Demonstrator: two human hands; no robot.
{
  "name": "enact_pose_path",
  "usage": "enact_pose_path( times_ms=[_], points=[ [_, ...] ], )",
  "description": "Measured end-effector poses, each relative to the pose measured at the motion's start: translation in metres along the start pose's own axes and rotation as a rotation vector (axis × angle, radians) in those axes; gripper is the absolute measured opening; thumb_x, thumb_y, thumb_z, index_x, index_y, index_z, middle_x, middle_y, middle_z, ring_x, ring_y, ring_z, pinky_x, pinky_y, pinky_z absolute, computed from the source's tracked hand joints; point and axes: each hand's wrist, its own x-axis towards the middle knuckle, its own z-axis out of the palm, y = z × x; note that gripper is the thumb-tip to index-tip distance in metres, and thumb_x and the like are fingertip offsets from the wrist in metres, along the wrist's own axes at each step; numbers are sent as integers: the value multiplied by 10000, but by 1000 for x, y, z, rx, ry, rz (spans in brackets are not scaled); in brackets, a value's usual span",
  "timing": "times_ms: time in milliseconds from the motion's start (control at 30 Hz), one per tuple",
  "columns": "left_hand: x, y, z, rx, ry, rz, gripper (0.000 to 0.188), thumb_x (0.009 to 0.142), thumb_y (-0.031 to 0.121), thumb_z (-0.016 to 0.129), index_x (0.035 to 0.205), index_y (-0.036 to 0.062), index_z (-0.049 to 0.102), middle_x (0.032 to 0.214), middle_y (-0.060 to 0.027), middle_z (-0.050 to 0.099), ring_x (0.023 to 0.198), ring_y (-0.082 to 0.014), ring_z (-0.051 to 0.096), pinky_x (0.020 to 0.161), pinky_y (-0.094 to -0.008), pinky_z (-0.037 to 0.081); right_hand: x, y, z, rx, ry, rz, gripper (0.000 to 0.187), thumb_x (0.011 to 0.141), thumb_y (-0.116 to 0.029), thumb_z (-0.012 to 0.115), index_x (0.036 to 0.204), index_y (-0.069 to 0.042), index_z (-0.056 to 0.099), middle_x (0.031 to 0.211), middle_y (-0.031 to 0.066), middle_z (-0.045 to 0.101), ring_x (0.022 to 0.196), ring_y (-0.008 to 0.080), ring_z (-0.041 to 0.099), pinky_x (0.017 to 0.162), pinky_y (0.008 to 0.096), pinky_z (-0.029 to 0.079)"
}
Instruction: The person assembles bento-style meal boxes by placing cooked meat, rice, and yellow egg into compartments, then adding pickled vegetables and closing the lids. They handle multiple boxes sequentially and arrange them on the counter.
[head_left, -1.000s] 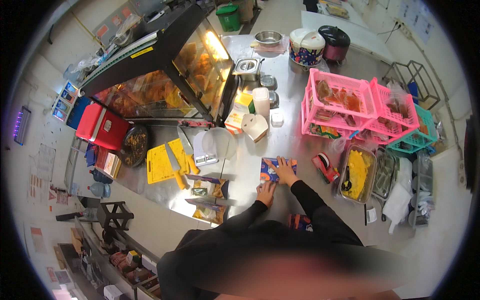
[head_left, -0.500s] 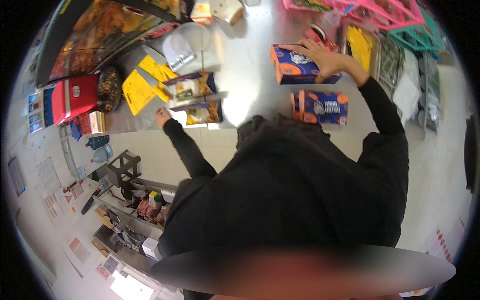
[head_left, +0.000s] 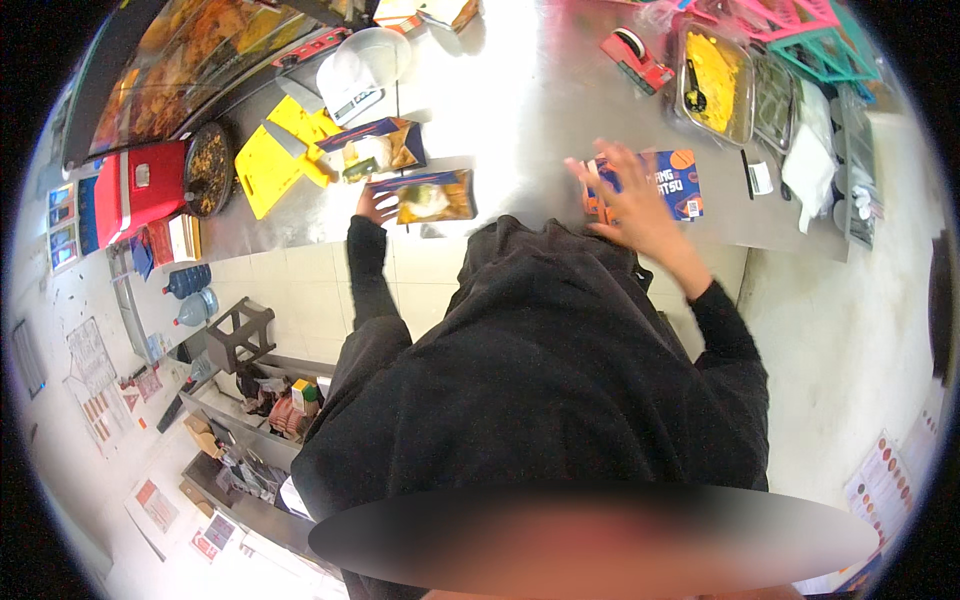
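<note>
My left hand [head_left: 375, 206] is at the left end of the nearer open food box [head_left: 436, 198], its fingers and thumb against the carton. A pale, rounded food fills part of that box. Just behind it stands a second open food box [head_left: 392, 148], dark blue outside, with green and pale food in it. My right hand [head_left: 638, 200] has its fingers spread and nothing in its grasp. It hovers over a blue and orange printed carton [head_left: 678, 180] near the counter's front edge and covers its left part. Whether the fingers touch the carton, I cannot tell.
Left of the boxes, a knife [head_left: 284, 138] rests on a yellow cutting board [head_left: 262, 185], near a scale [head_left: 358, 105] and a dark round pan [head_left: 212, 170]. At the back right are a red tape dispenser [head_left: 636, 62] and a clear tray [head_left: 745, 122] of yellow food.
My right hand has let go of the carton farther back and come nearer; that carton has left its spot. My left hand has reached the nearer food box, which has shifted right and turned.
</note>
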Motion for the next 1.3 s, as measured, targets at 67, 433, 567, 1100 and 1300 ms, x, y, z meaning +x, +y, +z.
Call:
enact_pose_path(
  times_ms=[67, 433, 567, 1100, 1300],
  points=[
    [7, -24, 34, -151, 64, 38, 637, 871, 557, 495, 1316, 103, 455, 1241, -163, 520, 1096, -395, 529, 885, -579, 446, 20, -43, 35, 324, 91, -38, 909, 739, -201, 742, 1491, -204, 232, 1233, 146, 468, 1132, 370, 487, 1085, 509, 303],
    [-34, -55, 185, 434, 85, 1026, 632, 794, 194, 706, 1283, -25, 370, 1170, -205, 539, 1019, -277, 587, 778, -380, 541, 115, -22, 174, 925, 414, 447, 666, 774, -46, 699, 1350, -65, 364, 1000, 84, 608, 951, 146, 598, 777, 303, 517],
    [-40, -12, 192, 804, 465, 1303, 566, 674, 58, 702, 1192, 4, 481, 1216, -232, 465, 1167, -351, 450, 868, -405, 481, 127, -29, 161, 949, 570, 434, 644, 767, 20, 658, 1337, -134, 403, 1222, 136, 549, 1048, 229, 588, 825, 349, 507],
    [-9, -57, 150, 607, -308, 1010, 482, 834, 224, 710, 1228, 23, 518, 1389, -174, 424, 1349, -305, 336, 1117, -403, 264, 84, -14, 194, 28, 592, -172, 449, 844, -107, 591, 1285, -140, 519, 1267, 189, 533, 1197, 337, 513, 983, 378, 422],
    [-2, -13, 167, 968, 0, 1600, 396, 756, 126, 719, 1133, 103, 602, 1057, -113, 589, 967, -280, 603, 928, -375, 467, 107, -16, 168, 526, 401, 253, 601, 747, 41, 642, 1297, -154, 500, 1290, 139, 516, 1156, 339, 539, 954, 374, 467]
  ],
)
